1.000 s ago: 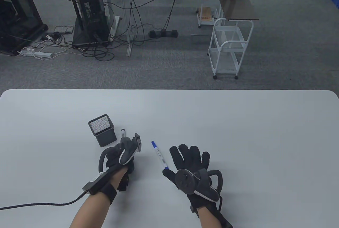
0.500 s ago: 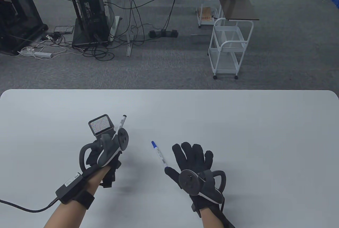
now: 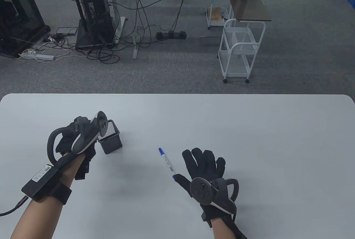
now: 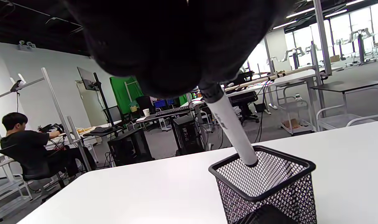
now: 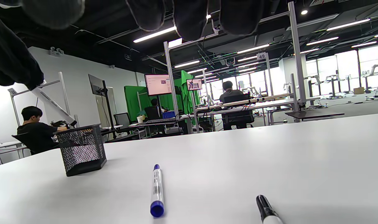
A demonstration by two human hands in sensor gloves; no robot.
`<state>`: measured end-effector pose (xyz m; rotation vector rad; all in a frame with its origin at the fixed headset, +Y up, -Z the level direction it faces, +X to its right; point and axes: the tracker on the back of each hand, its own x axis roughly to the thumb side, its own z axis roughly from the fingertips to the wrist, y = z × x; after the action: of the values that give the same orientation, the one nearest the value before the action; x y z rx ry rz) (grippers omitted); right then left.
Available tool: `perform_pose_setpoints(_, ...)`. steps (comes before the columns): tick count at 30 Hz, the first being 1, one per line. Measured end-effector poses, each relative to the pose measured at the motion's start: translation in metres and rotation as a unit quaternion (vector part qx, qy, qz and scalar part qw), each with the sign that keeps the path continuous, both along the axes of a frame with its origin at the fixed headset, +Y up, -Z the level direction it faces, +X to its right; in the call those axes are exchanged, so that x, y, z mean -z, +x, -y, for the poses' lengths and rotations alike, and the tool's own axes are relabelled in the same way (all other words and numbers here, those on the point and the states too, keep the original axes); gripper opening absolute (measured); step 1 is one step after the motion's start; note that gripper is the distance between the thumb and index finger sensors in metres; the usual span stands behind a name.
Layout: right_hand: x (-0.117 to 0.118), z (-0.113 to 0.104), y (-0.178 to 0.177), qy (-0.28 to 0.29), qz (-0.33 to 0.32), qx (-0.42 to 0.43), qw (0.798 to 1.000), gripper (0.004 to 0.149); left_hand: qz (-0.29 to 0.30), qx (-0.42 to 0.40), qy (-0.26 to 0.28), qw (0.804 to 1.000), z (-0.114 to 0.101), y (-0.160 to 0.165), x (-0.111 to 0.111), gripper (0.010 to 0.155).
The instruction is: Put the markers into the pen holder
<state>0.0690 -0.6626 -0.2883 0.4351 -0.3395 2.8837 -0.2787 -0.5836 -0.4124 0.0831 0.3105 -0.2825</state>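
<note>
— What's changed since a second ago?

— Left hand has swung away from beside the right hand, over to the pen holder; it lifted a marker off the surface on the way; that marker's lower end now sits inside the holder's rim, slanted.

— And the grip?

— Fingers are closed round the marker's upper end; the wrist view shows the glove clamped on it; the right hand lies flat with fingers spread, holding nothing, barely shifted.

— Where are the other markers?

— The blue marker lies just beside the right hand's thumb side, same place as before; a black marker lies close under the right hand, seen only from that wrist.

— How should this step be finished?

— I'd bring the marker nearer upright, lower it until it meets the bottom, then let go; released while this slanted, it might lean hard on the rim; the mesh holder looks light and could tip.
</note>
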Motion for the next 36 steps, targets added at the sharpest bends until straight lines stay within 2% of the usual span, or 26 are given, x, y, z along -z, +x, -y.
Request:
perform_pose_setpoints(11,0.004,0.006,0.0,-0.012,0.003,-0.009,1.0,0.079,0.005,-0.034,-0.02,0.999,0.035,-0.003,0.025,0.038)
perform_pose_setpoints(21,0.007,0.012,-0.003,-0.023,0.004,-0.023,0.999,0.079,0.004,-0.048,-0.036,0.998,0.057,-0.004,0.037,0.038)
perform_pose_setpoints(36,0.008,0.012,-0.004,-0.034,0.008,-0.032,0.999,0.079,0.003,-0.075,-0.049,0.996,0.067,-0.009,0.042,0.037)
